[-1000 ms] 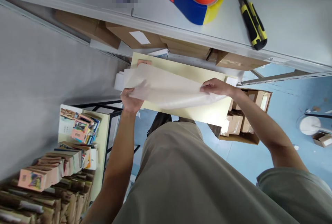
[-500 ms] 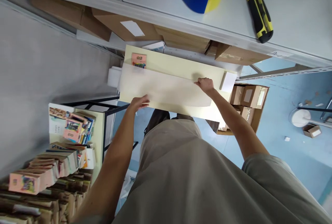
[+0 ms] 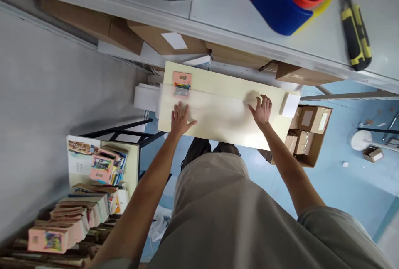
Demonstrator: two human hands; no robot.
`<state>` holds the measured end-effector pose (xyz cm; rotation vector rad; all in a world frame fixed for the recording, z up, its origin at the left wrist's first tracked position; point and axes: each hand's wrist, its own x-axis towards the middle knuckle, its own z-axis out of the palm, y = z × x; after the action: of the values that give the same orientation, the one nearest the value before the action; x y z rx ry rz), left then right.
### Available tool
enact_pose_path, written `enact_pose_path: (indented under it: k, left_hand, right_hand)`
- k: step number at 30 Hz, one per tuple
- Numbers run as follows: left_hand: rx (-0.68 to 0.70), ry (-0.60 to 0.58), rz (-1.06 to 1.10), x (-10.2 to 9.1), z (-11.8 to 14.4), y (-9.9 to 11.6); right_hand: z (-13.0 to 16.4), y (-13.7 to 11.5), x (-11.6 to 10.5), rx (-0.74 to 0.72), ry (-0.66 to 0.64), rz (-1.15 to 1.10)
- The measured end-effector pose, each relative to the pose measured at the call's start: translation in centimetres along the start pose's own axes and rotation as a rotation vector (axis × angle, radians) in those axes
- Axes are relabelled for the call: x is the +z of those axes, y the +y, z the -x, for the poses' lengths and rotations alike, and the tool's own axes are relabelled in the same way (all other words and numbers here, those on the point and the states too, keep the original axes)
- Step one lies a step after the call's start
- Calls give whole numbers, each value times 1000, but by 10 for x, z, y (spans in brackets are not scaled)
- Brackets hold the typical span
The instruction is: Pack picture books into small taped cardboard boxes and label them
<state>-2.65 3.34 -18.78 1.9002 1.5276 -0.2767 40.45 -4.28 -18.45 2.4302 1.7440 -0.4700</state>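
A translucent sheet (image 3: 215,109) lies along a cream tabletop (image 3: 224,83), its left end reaching past the table's left side. A small pink-covered book (image 3: 181,79) sits at the far left of the tabletop, its lower part showing through the sheet. My left hand (image 3: 181,120) rests on the sheet just below the book, palm down with fingers spread. Near the sheet's right end, my right hand (image 3: 262,110) is open, fingers apart, holding nothing. To its right stands a white block-like pack (image 3: 290,105).
A grey shelf (image 3: 218,15) above carries a blue, red and yellow tape dispenser (image 3: 277,3) and a yellow-black utility knife (image 3: 356,36). Cardboard boxes (image 3: 240,56) line the lower shelf. Stacked books (image 3: 75,215) stand at left; a carton of boxes (image 3: 314,136) is at right.
My left hand has moved from the table's near edge onto the sheet, fingers spreading. My right hand has opened from a pinch at the sheet's far edge. The view has shifted.
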Motion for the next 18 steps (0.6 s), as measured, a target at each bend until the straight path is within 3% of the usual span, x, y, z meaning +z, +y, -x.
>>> enact_pose_path:
  k: [3, 5, 8, 11, 14, 18]
  left_hand:
    - [-14, 33, 18, 10, 9, -8]
    - [-15, 35, 53, 6, 8, -13]
    - [-38, 19, 157, -15, -14, -25]
    - [-104, 81, 261, -47, -56, -41]
    - [-135, 211, 284, -74, -104, -51]
    - [-221, 213, 323, -87, -154, -50]
  right_hand:
    - [8, -67, 7, -58, -1, -161]
    - [8, -124, 13, -133, -53, -305]
    - [-4, -212, 21, -195, -157, -502]
    - [-27, -284, 30, -161, -251, -620]
    - [-51, -325, 43, -48, -291, -638]
    - [-65, -339, 63, 101, -242, -692]
